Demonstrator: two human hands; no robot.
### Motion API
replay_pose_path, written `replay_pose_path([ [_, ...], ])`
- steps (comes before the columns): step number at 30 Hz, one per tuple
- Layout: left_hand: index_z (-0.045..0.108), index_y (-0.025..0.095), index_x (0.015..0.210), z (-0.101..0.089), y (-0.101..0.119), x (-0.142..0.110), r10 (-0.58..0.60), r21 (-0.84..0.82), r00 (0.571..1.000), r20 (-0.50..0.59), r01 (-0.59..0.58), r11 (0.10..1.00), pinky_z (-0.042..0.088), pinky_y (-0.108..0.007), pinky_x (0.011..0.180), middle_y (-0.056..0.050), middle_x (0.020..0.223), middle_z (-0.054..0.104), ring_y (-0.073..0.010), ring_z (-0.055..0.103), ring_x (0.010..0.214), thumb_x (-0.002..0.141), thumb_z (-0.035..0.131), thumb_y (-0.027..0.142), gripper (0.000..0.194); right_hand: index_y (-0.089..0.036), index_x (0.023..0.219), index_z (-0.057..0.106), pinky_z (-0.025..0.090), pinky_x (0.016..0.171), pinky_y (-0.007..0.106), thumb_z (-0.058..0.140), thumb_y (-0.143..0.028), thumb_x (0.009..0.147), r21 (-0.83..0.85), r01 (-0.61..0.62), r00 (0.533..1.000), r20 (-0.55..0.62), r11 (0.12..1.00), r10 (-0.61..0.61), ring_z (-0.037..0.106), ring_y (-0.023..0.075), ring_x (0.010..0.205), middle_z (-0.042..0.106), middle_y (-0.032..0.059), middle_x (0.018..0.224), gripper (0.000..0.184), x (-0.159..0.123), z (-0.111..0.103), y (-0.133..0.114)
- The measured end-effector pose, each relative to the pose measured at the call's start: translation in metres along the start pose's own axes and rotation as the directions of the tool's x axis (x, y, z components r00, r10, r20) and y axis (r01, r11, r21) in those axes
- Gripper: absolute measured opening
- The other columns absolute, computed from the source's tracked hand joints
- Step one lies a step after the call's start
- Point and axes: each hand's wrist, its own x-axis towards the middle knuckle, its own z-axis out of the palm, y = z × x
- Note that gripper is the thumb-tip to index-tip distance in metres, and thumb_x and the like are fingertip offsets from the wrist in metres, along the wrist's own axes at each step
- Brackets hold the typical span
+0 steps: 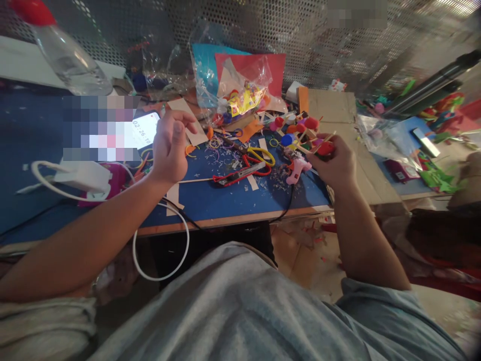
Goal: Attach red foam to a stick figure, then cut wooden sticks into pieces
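My left hand is raised over the left part of the blue table, its fingers loosely bent and apart with nothing visible in them. Just left of it is a lit phone showing a timer. My right hand pinches a thin wooden stick near a cluster of colourful bottle caps and sticks; whether the stick is joined to the cluster I cannot tell. Beneath that hand lies a pink glue gun. Between the hands rest a red box cutter and yellow-and-red-handled scissors.
A red-capped clear bottle stands at the far left. A white charger trails a looped white cable. Plastic-wrapped paper sheets lean at the back. Cardboard lies on the right. Paper scraps litter the tabletop.
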Motion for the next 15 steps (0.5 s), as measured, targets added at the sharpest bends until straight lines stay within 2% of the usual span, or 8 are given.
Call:
replay_pose_path([
  [4,0.076,0.033,0.121,0.000,0.001,-0.001,-0.013,-0.001,1.000,0.015,0.013,1.000,0.040,-0.059,0.091,-0.006,0.095,0.073,-0.0295,0.063,0.089,0.107,0.048,0.092,0.067,-0.030,0.133,0.080,0.059,0.075,0.042,0.085,-0.040,0.082,-0.072,0.041,0.998,-0.037,0.997,-0.044,0.067,0.0234,0.075,0.076,0.0002,0.089,0.052,0.016,0.021,-0.037],
  [8,0.075,0.034,0.121,-0.002,0.005,-0.001,-0.042,0.007,0.998,0.039,0.042,0.999,0.041,-0.059,0.092,-0.005,0.097,0.075,-0.0301,0.066,0.092,0.102,0.055,0.093,0.065,-0.028,0.131,0.081,0.063,0.090,0.046,0.082,-0.035,0.085,-0.171,0.096,0.995,0.020,0.981,-0.094,0.074,0.0290,0.094,0.082,0.0061,0.104,0.046,0.030,0.046,-0.066],
  [12,0.075,0.032,0.120,-0.003,0.013,-0.001,-0.080,0.047,0.996,0.041,0.078,0.996,0.042,-0.057,0.092,-0.004,0.098,0.077,-0.0288,0.067,0.094,0.100,0.056,0.095,0.069,-0.027,0.128,0.076,0.062,0.091,0.052,0.085,-0.033,0.083,-0.285,-0.010,1.000,0.004,0.958,0.012,0.075,0.0348,0.099,0.083,0.0090,0.104,0.047,0.040,0.069,-0.076],
  [15,0.075,0.031,0.118,-0.002,0.017,-0.001,-0.081,0.041,0.996,0.038,0.080,0.996,0.044,-0.057,0.092,-0.004,0.096,0.078,-0.0283,0.069,0.094,0.099,0.056,0.096,0.070,-0.029,0.128,0.074,0.062,0.090,0.053,0.085,-0.031,0.083,-0.312,-0.028,1.000,-0.022,0.950,0.023,0.075,0.0366,0.100,0.084,0.0107,0.108,0.046,0.046,0.078,-0.075],
])
